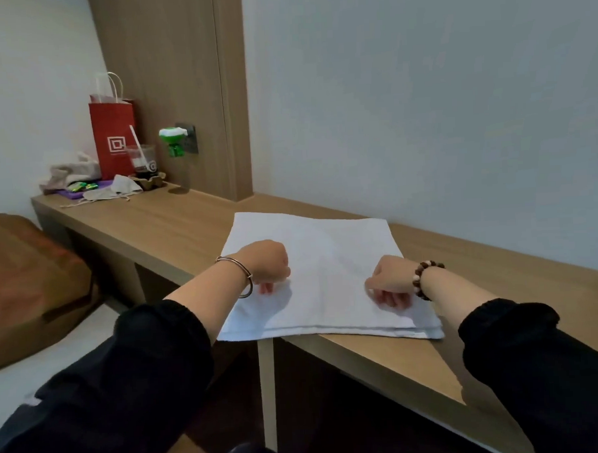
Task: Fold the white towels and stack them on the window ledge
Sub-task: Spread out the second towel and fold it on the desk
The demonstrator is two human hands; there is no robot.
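A long light-brown wooden ledge (174,231) runs from the far left to the near right along a pale wall, and a tall wooden wall panel (167,78) rises behind its far part. A white folded towel (326,245) lies flat on the middle of the ledge. Its layered near edge sits along the ledge's front, and the near-left corner hangs slightly over. Black sleeves (143,370) reach in from the near side. The left hand (268,267) is on the towel's left part and the right hand (390,280) is on its right part, well apart. Both have their fingers curled under and their fingertips down on the cloth. Whether they pinch the fabric or only press it cannot be told. At the far left end stands a red paper bag with white handles (114,138), with a heap of beige cloth (70,171) to its left and a clear plastic cup with a straw (143,159) just to its right. Right of the cup, a green-and-white plug-in device (173,137) sits in a wall socket. The left wrist wears a thin metal bangle (239,273) and the right a brown bead bracelet (421,277).
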